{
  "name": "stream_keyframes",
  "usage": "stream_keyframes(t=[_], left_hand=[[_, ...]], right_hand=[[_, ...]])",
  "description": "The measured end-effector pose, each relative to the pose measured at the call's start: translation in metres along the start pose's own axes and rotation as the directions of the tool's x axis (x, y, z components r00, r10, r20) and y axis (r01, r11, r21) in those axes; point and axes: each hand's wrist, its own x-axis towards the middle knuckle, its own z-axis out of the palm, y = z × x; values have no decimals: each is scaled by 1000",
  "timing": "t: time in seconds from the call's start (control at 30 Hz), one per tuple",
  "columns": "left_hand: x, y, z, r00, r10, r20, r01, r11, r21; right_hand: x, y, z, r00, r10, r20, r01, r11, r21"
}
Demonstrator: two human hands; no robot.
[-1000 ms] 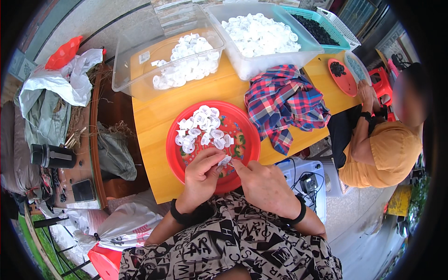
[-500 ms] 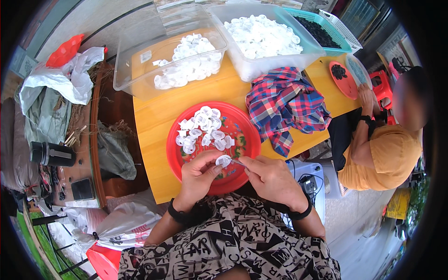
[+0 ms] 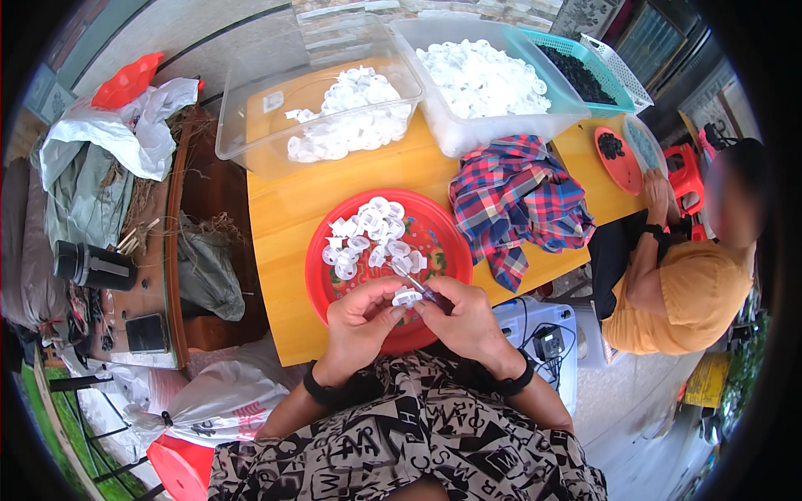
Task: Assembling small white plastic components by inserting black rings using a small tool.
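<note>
My left hand (image 3: 361, 321) is closed on a small round white plastic part (image 3: 407, 296), pinched at its edge over the near side of a red tray (image 3: 451, 242). A thin metal-tipped tool with a dark purplish handle (image 3: 436, 296) is gripped in my right hand (image 3: 468, 330). The tool's tip points away from me, up past the part. My right thumb and fingertips also meet the white part's edge. Farther back in the tray lies a heap of similar white plastic parts (image 3: 368, 230); the tray's patterned bottom shows beside them.
Behind the tray stand two clear bins (image 3: 242, 138) (image 3: 468, 138) of white parts. A plaid cloth (image 3: 522, 204) lies to the right. Farther right, a person in an orange shirt (image 3: 702, 288) sits by a small red plate (image 3: 622, 171). A dark bottle (image 3: 96, 265) lies at left.
My right hand has turned the tool so its tip points away from me instead of at the white part. The white part has tilted, and both hands are closer together.
</note>
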Motion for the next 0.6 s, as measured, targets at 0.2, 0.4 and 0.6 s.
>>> stream_keyframes(t=[0.2, 0.4, 0.6], left_hand=[[-3, -2, -2, 1000, 0, -22, 1, 1000, 12], [4, 15, -14, 977, -25, -212, 29, 999, 16], [13, 14, -51, 880, 452, -148, -79, 446, 891]], right_hand=[[10, -1, -1, 995, 37, 89, -41, 998, 42], [81, -42, -63, 995, 46, -90, -5, 914, 405], [107, -54, -115, 961, -37, -273, 168, 863, 475]])
